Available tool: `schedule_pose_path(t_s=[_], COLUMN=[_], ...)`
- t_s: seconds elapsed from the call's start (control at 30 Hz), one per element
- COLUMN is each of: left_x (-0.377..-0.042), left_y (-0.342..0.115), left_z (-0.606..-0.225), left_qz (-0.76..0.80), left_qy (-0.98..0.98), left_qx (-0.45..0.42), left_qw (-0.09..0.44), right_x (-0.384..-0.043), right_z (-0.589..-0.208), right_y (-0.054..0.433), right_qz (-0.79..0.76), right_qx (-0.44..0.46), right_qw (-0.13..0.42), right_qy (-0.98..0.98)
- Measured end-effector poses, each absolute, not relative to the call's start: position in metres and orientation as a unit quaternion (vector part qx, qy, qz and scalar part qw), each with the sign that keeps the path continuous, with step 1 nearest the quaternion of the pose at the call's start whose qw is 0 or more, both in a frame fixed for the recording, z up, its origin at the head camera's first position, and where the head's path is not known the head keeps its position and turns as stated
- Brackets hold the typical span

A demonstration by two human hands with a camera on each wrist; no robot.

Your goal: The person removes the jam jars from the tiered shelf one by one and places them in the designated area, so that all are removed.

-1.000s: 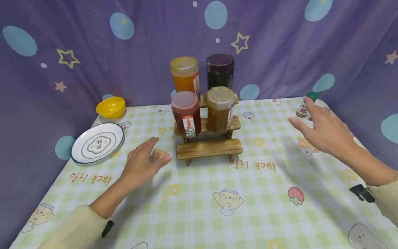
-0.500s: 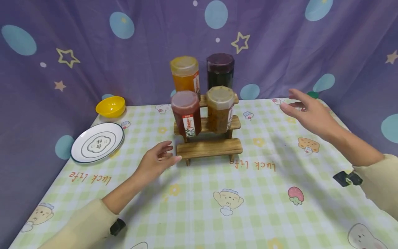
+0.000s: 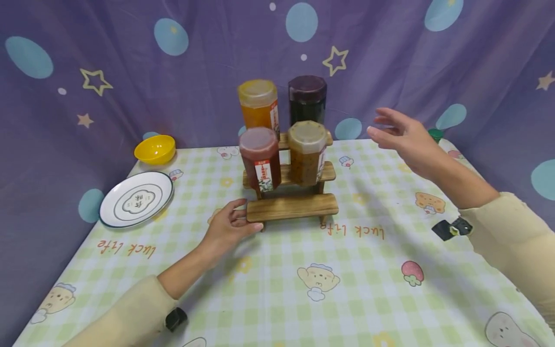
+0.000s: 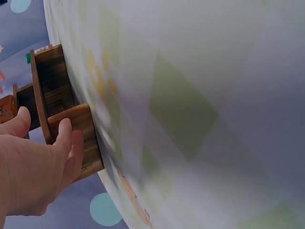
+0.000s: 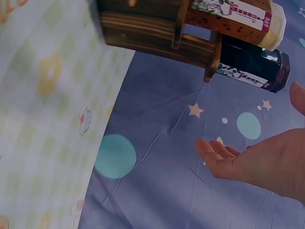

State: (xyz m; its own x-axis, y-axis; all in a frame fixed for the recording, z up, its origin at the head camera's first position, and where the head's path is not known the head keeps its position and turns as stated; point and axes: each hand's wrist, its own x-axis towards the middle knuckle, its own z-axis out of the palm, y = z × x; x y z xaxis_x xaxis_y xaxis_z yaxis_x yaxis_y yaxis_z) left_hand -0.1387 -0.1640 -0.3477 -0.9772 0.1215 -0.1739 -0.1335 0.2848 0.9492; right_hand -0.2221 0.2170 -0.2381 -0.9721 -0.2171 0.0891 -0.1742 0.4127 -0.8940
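Loosely curved, thumb parted from fingers, the left hand (image 3: 223, 233) is at the near left corner of the wooden rack (image 3: 292, 207); whether it touches firmly I cannot tell. Getting hold of the rack seems the step in hand. Holding nothing, the right hand (image 3: 407, 140) hangs wide in the air to the right; a two-handed grip would call for it to come left and lower. Four jars (image 3: 309, 159) stand on the rack.

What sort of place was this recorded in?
Probably a staged tabletop set, judging by the purple patterned curtain hung behind and beside the table, the checked tablecloth, and the tiered wooden stand displaying four jars.
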Motion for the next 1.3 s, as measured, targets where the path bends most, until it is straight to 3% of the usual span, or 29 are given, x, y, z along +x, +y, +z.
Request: schedule_pose_path(t_s=[0.8, 1.3], left_x=[-0.147, -0.146], left_y=[-0.156, -0.157], left_z=[-0.355, -0.356], left_qz=[0.644, 0.652], left_qy=[0.758, 0.750], left_qx=[-0.033, -0.039], left_qw=[0.094, 0.101], right_x=[-0.262, -0.289], right_z=[-0.203, -0.189], right_y=[0.158, 0.119], right_qz=[-0.615, -0.642], right_qx=[-0.160, -0.193], right_qw=[0.021, 0.079], right_qy=[0.772, 0.738])
